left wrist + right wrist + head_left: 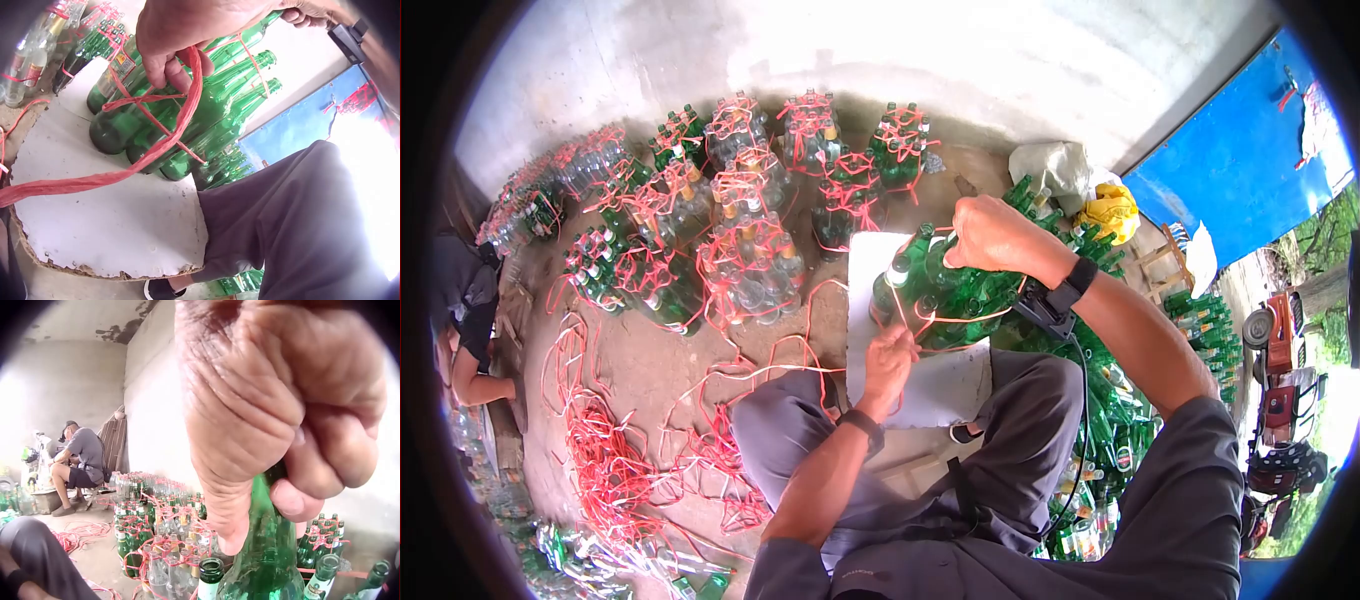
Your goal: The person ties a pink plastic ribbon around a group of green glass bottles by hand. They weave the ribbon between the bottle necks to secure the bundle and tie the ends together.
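Observation:
A cluster of green glass bottles (156, 131) stands on a white board (945, 390) between the person's knees, with pinkish-red plastic strap running around and across the bottles. In the left wrist view, the left hand (181, 31) pinches the strap (134, 167) at the near side of the cluster, and a long end trails to the left. The right hand (1005, 235) is above the far side; in the right wrist view its fingers and thumb grip the neck of one green bottle (265, 556). That bottle's mouth is hidden inside the hand.
Strapped bundles of clear and green bottles (750, 260) line the wall. Loose strap (610, 460) lies tangled on the floor at left. More green bottles (1120, 420) lie to the right. Another person (84, 456) sits farther off. A yellow bag (1110, 212) lies near the blue panel.

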`<state>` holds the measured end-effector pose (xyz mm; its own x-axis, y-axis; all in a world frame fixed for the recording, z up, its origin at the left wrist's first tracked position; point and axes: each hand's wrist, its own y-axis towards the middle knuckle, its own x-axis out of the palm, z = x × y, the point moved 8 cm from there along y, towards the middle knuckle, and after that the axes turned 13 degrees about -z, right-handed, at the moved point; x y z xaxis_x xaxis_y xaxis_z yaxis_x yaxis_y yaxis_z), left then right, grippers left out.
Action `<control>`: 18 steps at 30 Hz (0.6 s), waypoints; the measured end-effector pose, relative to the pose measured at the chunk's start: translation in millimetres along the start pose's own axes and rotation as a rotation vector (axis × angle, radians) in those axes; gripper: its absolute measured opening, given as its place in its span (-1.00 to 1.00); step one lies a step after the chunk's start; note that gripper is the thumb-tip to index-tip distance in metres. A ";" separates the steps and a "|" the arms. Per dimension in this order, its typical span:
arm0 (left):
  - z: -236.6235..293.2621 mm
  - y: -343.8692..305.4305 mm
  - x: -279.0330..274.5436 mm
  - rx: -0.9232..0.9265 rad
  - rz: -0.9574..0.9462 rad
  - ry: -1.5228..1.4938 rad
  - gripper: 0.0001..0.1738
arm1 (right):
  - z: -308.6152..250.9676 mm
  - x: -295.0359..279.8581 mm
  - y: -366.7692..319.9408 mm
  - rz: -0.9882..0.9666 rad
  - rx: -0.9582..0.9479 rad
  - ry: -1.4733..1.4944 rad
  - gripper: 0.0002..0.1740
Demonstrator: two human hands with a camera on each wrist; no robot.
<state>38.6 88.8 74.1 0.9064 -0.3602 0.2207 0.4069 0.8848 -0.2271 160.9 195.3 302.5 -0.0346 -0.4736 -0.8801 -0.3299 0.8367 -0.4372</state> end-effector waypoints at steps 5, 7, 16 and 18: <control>-4.9 1.1 1.6 0.054 0.006 0.004 -0.77 | 14.7 51.9 8.8 -0.117 0.025 -0.105 -0.61; -4.0 0.8 2.3 0.050 0.030 -0.006 -0.77 | 18.2 66.1 17.5 -0.136 0.079 -0.057 -0.59; 10.3 -5.5 3.6 -0.051 0.074 -0.033 -0.73 | 25.7 96.6 57.0 -0.218 0.028 -0.019 -0.60; 6.6 -4.4 4.8 -0.068 0.054 -0.007 -0.73 | 22.5 93.8 56.2 -0.228 0.002 -0.044 -0.60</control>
<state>40.4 85.1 82.5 0.9264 -0.3102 0.2133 0.3645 0.8806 -0.3027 160.4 204.1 191.2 0.0819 -0.6378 -0.7658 -0.3228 0.7100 -0.6259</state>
